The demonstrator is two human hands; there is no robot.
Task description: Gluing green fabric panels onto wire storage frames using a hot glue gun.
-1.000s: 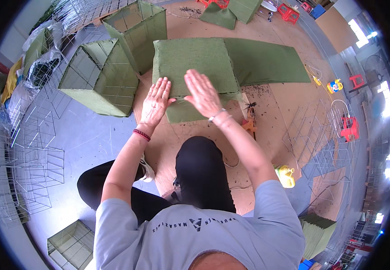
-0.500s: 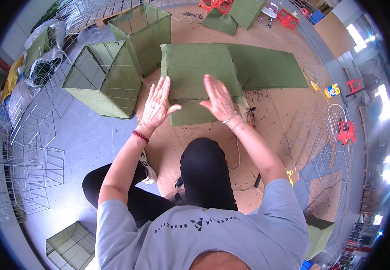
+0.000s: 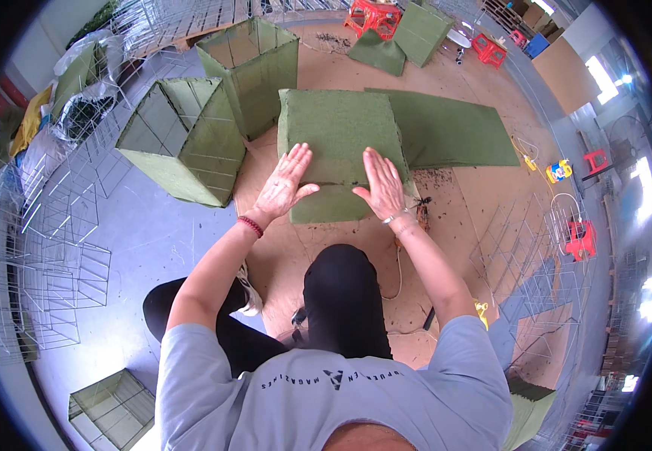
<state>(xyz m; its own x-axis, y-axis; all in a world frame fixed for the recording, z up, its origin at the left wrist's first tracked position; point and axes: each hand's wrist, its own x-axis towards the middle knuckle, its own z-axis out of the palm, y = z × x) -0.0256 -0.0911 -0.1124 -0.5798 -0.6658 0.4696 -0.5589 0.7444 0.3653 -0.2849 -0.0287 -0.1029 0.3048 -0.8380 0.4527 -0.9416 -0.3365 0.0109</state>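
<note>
In front of my knees stands a box covered in green fabric, its flat top toward me and a darker seam along its near edge. My left hand lies flat at the near left edge of that top, fingers together and thumb out. At the near right edge is my right hand, also flat with the thumb apart. Neither hand holds anything. Whether both palms press on the fabric or hover just above it is hard to tell. A flat green sheet spreads out from behind the box to the right.
Two open green fabric boxes on wire frames stand to the left. Bare wire frames pile up at far left. A yellow-blue bottle and red stools are at right. Brown board covers the floor.
My right hand has moved outward to the right, so my hands are farther apart. The whole view has shifted slightly, with the boxes lower in it.
</note>
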